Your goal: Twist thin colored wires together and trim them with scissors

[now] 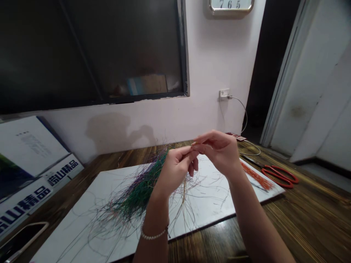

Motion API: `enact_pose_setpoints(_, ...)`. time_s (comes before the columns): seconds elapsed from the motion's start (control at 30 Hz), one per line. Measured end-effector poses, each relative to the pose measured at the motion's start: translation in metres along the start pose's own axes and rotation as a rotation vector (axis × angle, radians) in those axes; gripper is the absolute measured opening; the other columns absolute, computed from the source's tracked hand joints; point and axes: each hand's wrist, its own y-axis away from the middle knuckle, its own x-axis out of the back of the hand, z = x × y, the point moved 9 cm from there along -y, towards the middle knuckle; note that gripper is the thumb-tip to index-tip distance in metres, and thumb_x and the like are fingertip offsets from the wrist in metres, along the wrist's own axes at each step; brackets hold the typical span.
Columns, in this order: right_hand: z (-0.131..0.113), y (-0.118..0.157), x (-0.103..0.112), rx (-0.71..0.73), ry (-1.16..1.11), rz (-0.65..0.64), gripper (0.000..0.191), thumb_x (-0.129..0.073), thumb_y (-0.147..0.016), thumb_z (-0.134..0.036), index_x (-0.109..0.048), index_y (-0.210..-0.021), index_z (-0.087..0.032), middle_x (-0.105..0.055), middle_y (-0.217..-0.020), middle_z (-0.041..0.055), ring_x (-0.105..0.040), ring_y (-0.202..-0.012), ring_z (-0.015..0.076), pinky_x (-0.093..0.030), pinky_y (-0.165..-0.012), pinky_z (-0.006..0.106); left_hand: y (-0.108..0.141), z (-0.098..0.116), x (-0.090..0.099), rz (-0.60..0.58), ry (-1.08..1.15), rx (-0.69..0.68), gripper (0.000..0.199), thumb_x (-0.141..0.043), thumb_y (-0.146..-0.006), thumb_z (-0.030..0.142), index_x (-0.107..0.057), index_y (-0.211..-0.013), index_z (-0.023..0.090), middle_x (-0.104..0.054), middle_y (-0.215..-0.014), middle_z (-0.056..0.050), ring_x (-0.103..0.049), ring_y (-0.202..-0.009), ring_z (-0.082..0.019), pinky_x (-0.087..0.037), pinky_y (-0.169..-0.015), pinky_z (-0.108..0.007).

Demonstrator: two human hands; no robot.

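Head view: our left hand [179,164] is closed on tan strands [184,193], tails fanning below it toward the board's near edge. Our right hand [221,151] meets it fingertip to fingertip; can't tell if it's gripping anything. Green-purple wire bundle [142,184] crowds our left forearm. White board [216,208] has mostly open room mid-right; orange strands [257,177] and red-handled scissors [291,176] sit by its right edge.
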Motion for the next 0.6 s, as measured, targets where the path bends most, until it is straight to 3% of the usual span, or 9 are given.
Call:
enact_pose_setpoints(0.2,0.001,0.0,0.001,-0.006,-0.021,-0.01,0.008,-0.073,-0.067,-0.015,-0.067,-0.072,-0.019,-0.07,-0.07,0.0,-0.066,-0.064,0.0129,-0.056,-0.056,0.025,0.002,0.007,-0.002,0.006,-0.005,0.006,0.033,-0.05,-0.088,0.026,-0.052,-0.056,0.018,-0.049,-0.051,0.001,-0.041,-0.041,-0.008,-0.03,-0.042,-0.023)
enact_pose_setpoints(0.33,-0.01,0.001,0.003,0.092,0.173,0.017,0.005,-0.071,-0.072,-0.018,-0.07,-0.076,-0.02,-0.071,-0.074,0.0001,-0.066,-0.067,0.0137,-0.056,-0.061,0.028,0.001,0.007,-0.002,0.012,0.006,0.014,0.033,-0.05,-0.088,0.025,-0.052,-0.056,0.018,-0.049,-0.05,0.002,-0.04,-0.041,-0.007,-0.03,-0.042,-0.023)
enact_pose_setpoints(0.47,-0.017,0.002,-0.001,0.172,0.286,-0.006,0.014,-0.067,-0.076,-0.016,-0.07,-0.089,-0.022,-0.07,-0.075,-0.0009,-0.065,-0.069,0.0126,-0.055,-0.066,0.029,0.0,0.002,0.001,0.045,0.02,0.027,0.034,-0.05,-0.089,0.028,-0.051,-0.057,0.018,-0.048,-0.051,0.002,-0.039,-0.042,-0.007,-0.029,-0.042,-0.023)
enact_pose_setpoints(0.6,-0.017,0.002,0.001,0.181,0.298,0.017,0.006,-0.068,-0.075,-0.018,-0.069,-0.08,-0.021,-0.07,-0.074,-0.0006,-0.065,-0.069,0.0134,-0.055,-0.065,0.028,0.001,0.001,0.0,0.044,0.018,0.023,0.033,-0.05,-0.089,0.028,-0.051,-0.058,0.017,-0.048,-0.052,0.002,-0.039,-0.042,-0.007,-0.028,-0.041,-0.023)
